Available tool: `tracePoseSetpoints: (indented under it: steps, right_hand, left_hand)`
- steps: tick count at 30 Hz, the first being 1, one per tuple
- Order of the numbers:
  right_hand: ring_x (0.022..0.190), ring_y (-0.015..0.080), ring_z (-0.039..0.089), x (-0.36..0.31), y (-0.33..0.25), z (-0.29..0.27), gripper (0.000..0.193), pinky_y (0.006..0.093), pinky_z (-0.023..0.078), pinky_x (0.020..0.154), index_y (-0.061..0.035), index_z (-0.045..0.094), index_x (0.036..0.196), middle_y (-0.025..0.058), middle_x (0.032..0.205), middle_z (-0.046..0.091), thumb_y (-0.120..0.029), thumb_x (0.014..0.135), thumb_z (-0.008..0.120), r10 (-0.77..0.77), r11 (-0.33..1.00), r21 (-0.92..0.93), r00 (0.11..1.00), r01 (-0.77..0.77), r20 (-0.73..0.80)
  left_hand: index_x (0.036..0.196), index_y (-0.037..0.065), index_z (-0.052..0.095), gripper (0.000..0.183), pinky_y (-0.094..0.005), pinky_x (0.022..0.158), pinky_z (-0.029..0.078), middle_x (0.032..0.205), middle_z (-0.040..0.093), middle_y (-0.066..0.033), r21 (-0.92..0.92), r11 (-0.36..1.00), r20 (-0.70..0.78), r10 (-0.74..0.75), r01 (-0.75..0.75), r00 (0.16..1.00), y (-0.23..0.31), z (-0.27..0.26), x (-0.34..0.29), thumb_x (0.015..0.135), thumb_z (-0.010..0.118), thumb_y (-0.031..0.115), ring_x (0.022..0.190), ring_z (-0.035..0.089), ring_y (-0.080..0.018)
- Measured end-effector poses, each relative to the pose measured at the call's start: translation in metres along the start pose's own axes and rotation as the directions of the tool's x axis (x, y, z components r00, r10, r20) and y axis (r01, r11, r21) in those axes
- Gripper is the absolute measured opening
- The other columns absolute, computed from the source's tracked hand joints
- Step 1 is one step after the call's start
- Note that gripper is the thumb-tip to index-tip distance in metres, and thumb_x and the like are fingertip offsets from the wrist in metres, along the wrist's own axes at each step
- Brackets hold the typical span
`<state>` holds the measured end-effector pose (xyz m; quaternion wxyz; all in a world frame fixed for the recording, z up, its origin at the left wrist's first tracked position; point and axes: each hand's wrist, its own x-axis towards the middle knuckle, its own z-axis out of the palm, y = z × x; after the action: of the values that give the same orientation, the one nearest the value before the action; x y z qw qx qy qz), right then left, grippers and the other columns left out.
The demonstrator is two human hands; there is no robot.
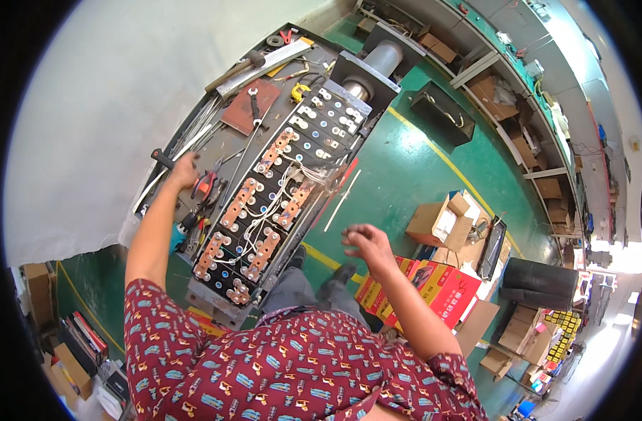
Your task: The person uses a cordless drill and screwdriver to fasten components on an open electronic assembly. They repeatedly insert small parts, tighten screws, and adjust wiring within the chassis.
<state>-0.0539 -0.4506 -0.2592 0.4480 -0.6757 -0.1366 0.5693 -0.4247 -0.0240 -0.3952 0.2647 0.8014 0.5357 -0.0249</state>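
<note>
My left hand (185, 170) is closed around a dark-handled tool (163, 158) at the left side of the workbench; its exact kind is hard to make out. Just beside that hand lies an orange-and-black hand tool (204, 186). My right hand (368, 245) hangs in the air right of the bench, its fingers loosely bent and apart, with nothing visible in them. Between the hands stands a long black battery pack (275, 200). Copper busbars (239, 203) are bolted across its terminals, and white wires (253, 235) run over the middle.
Upon the bench lie a reddish-brown plate (242, 112), a wrench (254, 105), a mallet (256, 59) and a yellow clamp-like tool (300, 91). A metal cylinder fixture (382, 59) stands at the far end. Red-and-yellow cartons (433, 291) and an open cardboard box (440, 223) sit right of me.
</note>
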Motion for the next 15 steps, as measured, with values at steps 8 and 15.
tracePoseSetpoints:
  steps: [8,15]
  right_hand:
    - [0.117,0.0217,0.060,0.105,-0.015,0.020,0.054,0.0509,0.053,0.099,-0.0009,0.049,0.147,0.0075,0.126,0.063,-0.014,0.097,0.065,0.141,0.917,0.333,0.960,-0.219,0.243]
    - [0.110,0.0209,0.063,0.140,-0.017,0.008,0.036,0.0534,0.051,0.100,-0.0104,0.055,0.130,0.0032,0.116,0.064,-0.012,0.096,0.068,0.199,0.859,0.373,0.899,-0.351,0.389]
  left_hand:
    - [0.119,-0.004,0.068,0.025,-0.0269,0.066,0.051,0.087,0.068,-0.0034,-0.665,0.719,-0.341,-0.050,-0.203,0.939,0.189,-0.152,-0.176,0.099,0.063,0.010,0.073,0.060,-0.0097]
    - [0.130,-0.003,0.064,0.036,-0.0289,0.071,0.059,0.105,0.072,-0.0078,-0.892,0.432,0.144,-0.007,0.133,0.989,0.332,-0.014,-0.264,0.099,0.068,0.014,0.087,0.067,-0.0121]
